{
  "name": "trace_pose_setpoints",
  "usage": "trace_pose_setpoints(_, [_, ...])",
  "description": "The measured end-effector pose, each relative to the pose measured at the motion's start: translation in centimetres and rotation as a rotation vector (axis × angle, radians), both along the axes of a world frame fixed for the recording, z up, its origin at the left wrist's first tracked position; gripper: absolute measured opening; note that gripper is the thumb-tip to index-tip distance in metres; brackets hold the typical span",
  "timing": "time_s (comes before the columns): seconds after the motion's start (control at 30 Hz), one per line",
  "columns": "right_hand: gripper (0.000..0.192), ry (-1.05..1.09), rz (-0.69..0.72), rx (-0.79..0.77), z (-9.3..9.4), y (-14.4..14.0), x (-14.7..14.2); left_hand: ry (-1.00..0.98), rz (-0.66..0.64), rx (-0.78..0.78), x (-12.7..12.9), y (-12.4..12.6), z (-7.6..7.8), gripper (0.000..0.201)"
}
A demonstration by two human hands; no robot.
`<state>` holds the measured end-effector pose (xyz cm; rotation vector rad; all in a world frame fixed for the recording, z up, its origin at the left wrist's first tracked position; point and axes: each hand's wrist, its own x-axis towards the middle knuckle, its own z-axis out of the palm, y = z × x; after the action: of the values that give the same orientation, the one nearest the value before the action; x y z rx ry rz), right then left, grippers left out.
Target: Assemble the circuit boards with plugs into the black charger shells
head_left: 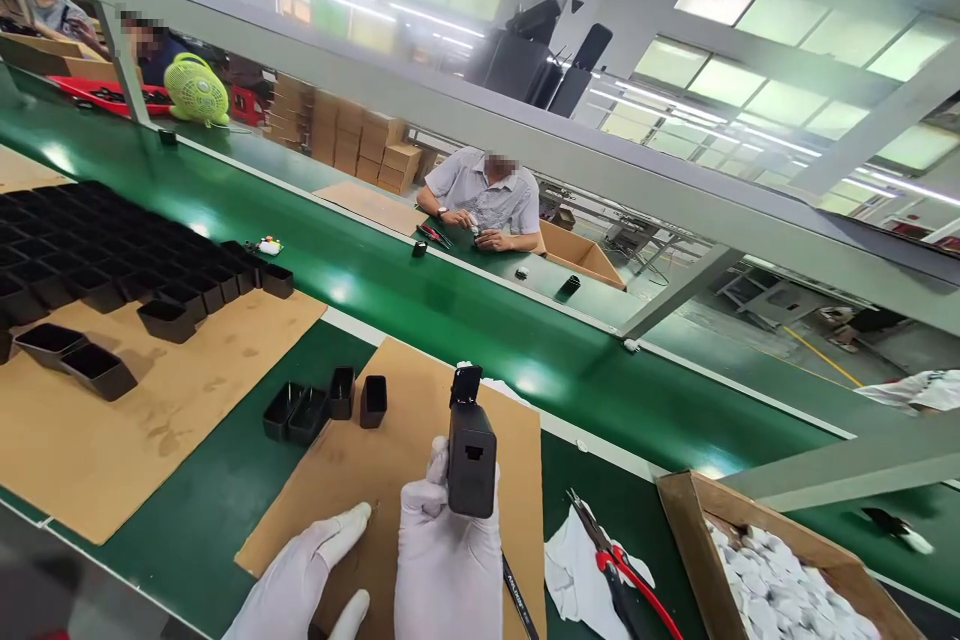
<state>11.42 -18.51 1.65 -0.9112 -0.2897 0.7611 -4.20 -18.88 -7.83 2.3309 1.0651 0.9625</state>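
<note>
Black adapter housing (472, 455), boxy, matte, flip-up piece on top, stands upright at lower centre, clamped in your gloved right hand (448, 560). Your left hand (300, 585) lies open on the cardboard sheet (390, 480), empty. Loose black shells (322, 405) sit upper left of it; red-handled cutters (619, 565) on a white rag (577, 575) to the right.

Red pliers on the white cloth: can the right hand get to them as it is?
Probably not right away. The right hand is gripping a black charger, so it is occupied. The red pliers lie uncovered on the white cloth just to its right, with nothing between them.
</note>
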Motion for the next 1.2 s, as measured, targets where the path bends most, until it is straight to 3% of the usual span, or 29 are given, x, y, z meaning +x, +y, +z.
trace_pose_setpoints(0.1, [0.032, -0.305, -0.223, -0.143, 0.9, -1.1, 0.7, -0.018, 0.014, -0.039, -0.1, -0.1, 0.4, 0.061])
trace_pose_setpoints(0.23, [0.022, -1.099, -0.553, -0.224, 1.2, -3.7, 2.6, -0.015, 0.049, -0.080, -0.2, -0.4, 0.5, 0.058])
trace_pose_setpoints(0.3, [0.024, -1.417, -0.502, -0.305, 0.1, -4.7, 3.5, -0.004, 0.068, -0.097, -0.3, -0.6, 0.2, 0.057])
trace_pose_setpoints(0.4, [0.024, -1.670, -0.180, -0.495, -3.3, -5.1, 4.1, -0.024, 0.086, -0.125, -0.3, -0.8, 0.2, 0.056])
trace_pose_setpoints(0.53, [0.032, -1.584, 0.045, -0.530, -6.8, -4.6, 3.4, -0.109, 0.117, -0.183, -0.2, -0.8, 0.7, 0.050])
trace_pose_setpoints(0.67, [0.025, -1.194, 0.035, -0.584, -6.2, -5.1, 2.7, -0.143, 0.123, -0.213, -0.4, -0.8, 1.0, 0.049])
trace_pose_setpoints(0.77, [0.032, -0.953, -0.016, -0.637, -5.4, -6.2, 2.1, -0.157, 0.089, -0.227, -0.7, -0.7, 0.8, 0.050])
trace_pose_setpoints(0.87, [0.039, -1.024, 0.049, -0.600, -5.4, -7.2, 1.5, -0.164, 0.073, -0.245, -0.9, -0.7, 0.7, 0.050])
trace_pose_setpoints(1.07, [0.024, -1.253, 0.155, -0.538, -5.8, -7.4, 0.9, -0.168, 0.065, -0.235, -0.8, -0.7, 0.8, 0.049])
trace_pose_setpoints(1.2, [0.029, -1.351, 0.147, -0.514, -5.5, -7.2, 1.2, -0.166, 0.075, -0.263, -0.9, -0.6, 1.2, 0.048])
